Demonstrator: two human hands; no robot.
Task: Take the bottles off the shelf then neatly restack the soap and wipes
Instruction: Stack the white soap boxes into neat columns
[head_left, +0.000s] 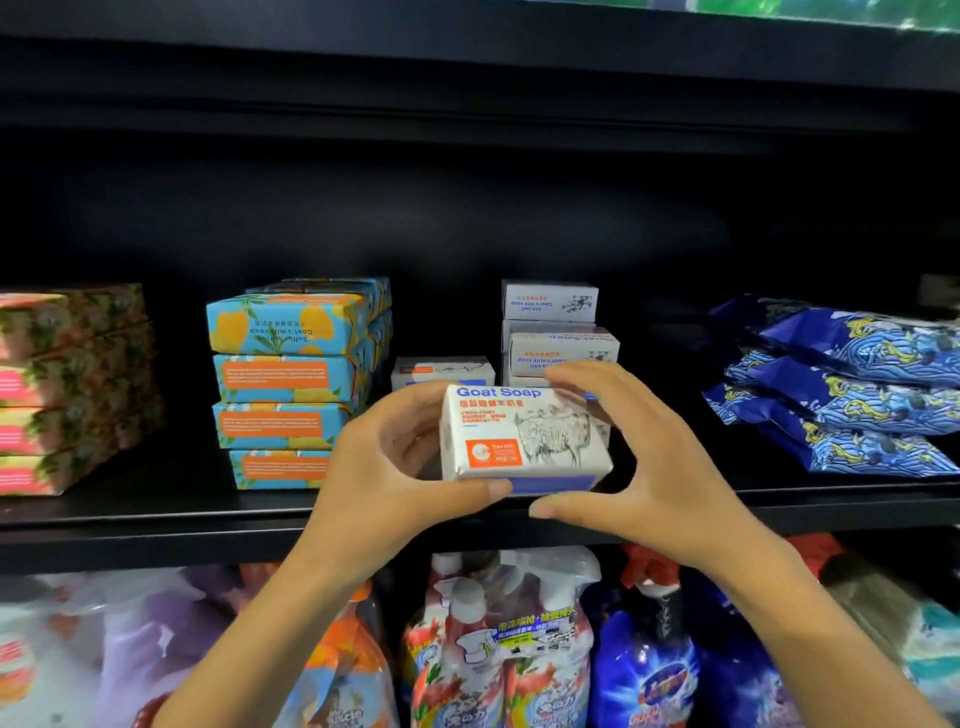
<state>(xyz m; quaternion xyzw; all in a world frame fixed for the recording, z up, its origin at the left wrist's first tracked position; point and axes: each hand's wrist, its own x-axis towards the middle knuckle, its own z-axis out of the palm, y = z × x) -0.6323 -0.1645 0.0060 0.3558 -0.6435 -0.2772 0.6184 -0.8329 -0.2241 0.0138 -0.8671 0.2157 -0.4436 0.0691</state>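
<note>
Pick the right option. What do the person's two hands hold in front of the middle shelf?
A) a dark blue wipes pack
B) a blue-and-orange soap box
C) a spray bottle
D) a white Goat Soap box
D: the left hand and right hand grip the white Goat Soap box, its printed name facing the camera.

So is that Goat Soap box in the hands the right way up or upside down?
Right way up. The Goat Soap box shows its title reading normally along its top edge.
</note>
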